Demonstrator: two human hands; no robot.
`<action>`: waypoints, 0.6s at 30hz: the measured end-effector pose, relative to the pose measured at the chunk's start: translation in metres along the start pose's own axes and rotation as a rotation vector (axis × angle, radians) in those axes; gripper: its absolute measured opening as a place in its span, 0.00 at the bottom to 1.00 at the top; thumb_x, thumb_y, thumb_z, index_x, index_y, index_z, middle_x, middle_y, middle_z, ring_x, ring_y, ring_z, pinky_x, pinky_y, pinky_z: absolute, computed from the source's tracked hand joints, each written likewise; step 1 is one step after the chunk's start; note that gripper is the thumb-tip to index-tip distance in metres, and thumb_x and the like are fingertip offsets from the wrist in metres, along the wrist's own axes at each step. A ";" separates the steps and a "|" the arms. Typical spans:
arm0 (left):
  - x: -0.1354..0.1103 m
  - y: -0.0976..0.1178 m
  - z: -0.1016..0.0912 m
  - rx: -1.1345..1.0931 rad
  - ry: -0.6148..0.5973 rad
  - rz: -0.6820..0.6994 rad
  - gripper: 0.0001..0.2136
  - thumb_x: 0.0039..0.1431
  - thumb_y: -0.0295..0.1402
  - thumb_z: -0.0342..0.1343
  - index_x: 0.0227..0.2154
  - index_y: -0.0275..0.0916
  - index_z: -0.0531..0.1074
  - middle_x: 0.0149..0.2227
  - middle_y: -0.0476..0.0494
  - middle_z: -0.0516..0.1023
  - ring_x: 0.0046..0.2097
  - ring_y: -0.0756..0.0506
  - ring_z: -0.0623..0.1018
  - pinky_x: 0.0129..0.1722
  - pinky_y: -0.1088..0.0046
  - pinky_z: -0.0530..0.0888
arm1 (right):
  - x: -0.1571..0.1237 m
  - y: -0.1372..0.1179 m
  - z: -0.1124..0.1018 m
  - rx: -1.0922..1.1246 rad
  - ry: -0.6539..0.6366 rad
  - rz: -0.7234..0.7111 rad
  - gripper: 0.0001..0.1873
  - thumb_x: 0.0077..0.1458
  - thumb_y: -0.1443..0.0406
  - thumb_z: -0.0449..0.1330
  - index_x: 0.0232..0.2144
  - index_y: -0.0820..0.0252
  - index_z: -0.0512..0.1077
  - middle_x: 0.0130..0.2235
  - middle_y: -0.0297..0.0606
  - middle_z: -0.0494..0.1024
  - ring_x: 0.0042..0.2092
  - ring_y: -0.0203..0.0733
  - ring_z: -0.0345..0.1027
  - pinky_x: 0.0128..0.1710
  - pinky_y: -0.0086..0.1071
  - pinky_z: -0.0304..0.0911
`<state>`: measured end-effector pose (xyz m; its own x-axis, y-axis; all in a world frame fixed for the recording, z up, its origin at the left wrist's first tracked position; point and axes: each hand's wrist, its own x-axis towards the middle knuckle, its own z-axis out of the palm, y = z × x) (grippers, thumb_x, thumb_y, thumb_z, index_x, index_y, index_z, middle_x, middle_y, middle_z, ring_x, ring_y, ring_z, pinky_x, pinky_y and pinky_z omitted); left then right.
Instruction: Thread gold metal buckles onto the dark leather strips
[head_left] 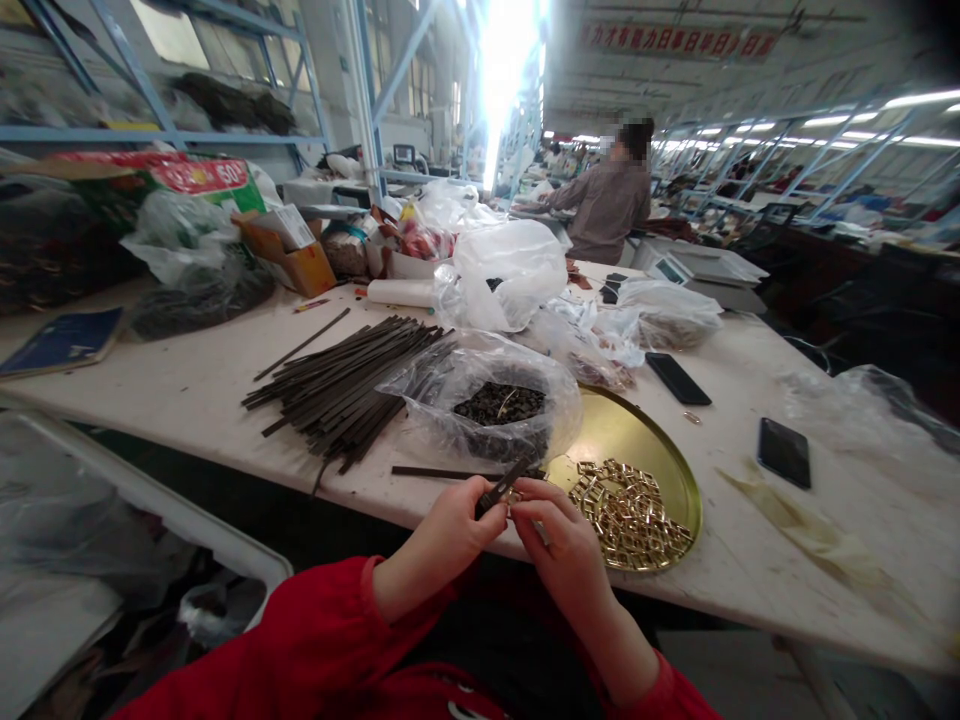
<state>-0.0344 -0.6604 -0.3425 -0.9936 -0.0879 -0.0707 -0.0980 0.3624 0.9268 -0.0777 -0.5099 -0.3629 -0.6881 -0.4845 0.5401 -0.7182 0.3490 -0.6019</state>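
Close to the table's front edge, my left hand (463, 522) is closed on a dark strap (501, 484) that slants up to the right. Fingertips of my right hand (559, 530) pinch a small gold buckle (514, 497) against the strap, and the fingers partly hide it. Just right of my hands, a round gold tray (667, 440) holds a heap of gold rectangular buckles (626, 510). Beyond my hands stands an open clear plastic bag (420, 385) with small dark pieces (499, 405) in it. A single dark strip (442, 472) lies before the bag.
A pile of dark strips (352, 385) lies on the table (187, 400) at left. Two black phones (677, 379) rest at right. Plastic bags (517, 270), a roll (401, 292) and an orange box (300, 265) crowd the back. Another person (611, 200) stands beyond.
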 end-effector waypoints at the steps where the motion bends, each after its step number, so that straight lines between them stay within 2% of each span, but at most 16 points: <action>1: 0.000 0.001 0.000 0.012 0.001 0.003 0.07 0.53 0.33 0.50 0.29 0.34 0.69 0.26 0.50 0.71 0.29 0.51 0.67 0.29 0.77 0.61 | 0.000 0.000 0.001 0.027 0.017 0.055 0.04 0.53 0.68 0.55 0.29 0.58 0.70 0.40 0.41 0.73 0.43 0.39 0.69 0.42 0.34 0.66; 4: -0.001 0.002 -0.001 0.042 0.006 0.017 0.06 0.53 0.32 0.50 0.29 0.34 0.68 0.26 0.51 0.70 0.29 0.51 0.67 0.28 0.77 0.60 | 0.001 -0.003 0.003 0.147 0.033 0.221 0.03 0.52 0.66 0.57 0.28 0.59 0.69 0.38 0.40 0.72 0.41 0.39 0.68 0.40 0.34 0.66; 6: -0.001 0.001 0.000 0.041 0.015 0.016 0.06 0.53 0.31 0.50 0.28 0.34 0.68 0.25 0.51 0.70 0.29 0.51 0.66 0.28 0.77 0.60 | -0.001 -0.004 0.004 0.147 0.029 0.224 0.03 0.53 0.66 0.56 0.28 0.59 0.69 0.38 0.40 0.72 0.40 0.39 0.68 0.40 0.34 0.66; 12: -0.003 0.000 0.000 0.037 0.017 0.010 0.07 0.53 0.32 0.49 0.29 0.34 0.69 0.27 0.50 0.71 0.30 0.50 0.67 0.29 0.76 0.62 | -0.007 -0.003 0.002 -0.187 0.071 -0.110 0.07 0.52 0.70 0.55 0.32 0.55 0.72 0.40 0.40 0.73 0.42 0.41 0.67 0.42 0.38 0.64; 14: -0.003 0.001 0.000 0.043 0.011 0.012 0.07 0.53 0.32 0.49 0.29 0.34 0.68 0.27 0.50 0.71 0.29 0.50 0.67 0.29 0.76 0.61 | -0.005 -0.004 0.001 -0.166 0.078 -0.070 0.06 0.52 0.69 0.56 0.31 0.55 0.72 0.39 0.40 0.73 0.41 0.40 0.67 0.41 0.37 0.65; 18: -0.004 0.002 0.000 0.048 0.015 0.024 0.06 0.53 0.32 0.49 0.29 0.35 0.68 0.26 0.50 0.71 0.29 0.50 0.67 0.28 0.77 0.61 | -0.001 -0.005 0.001 -0.012 0.070 0.105 0.04 0.53 0.67 0.55 0.28 0.58 0.70 0.37 0.40 0.73 0.40 0.39 0.69 0.40 0.35 0.66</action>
<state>-0.0301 -0.6595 -0.3401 -0.9948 -0.0925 -0.0431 -0.0774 0.4090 0.9092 -0.0732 -0.5121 -0.3606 -0.7646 -0.3875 0.5149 -0.6430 0.4046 -0.6503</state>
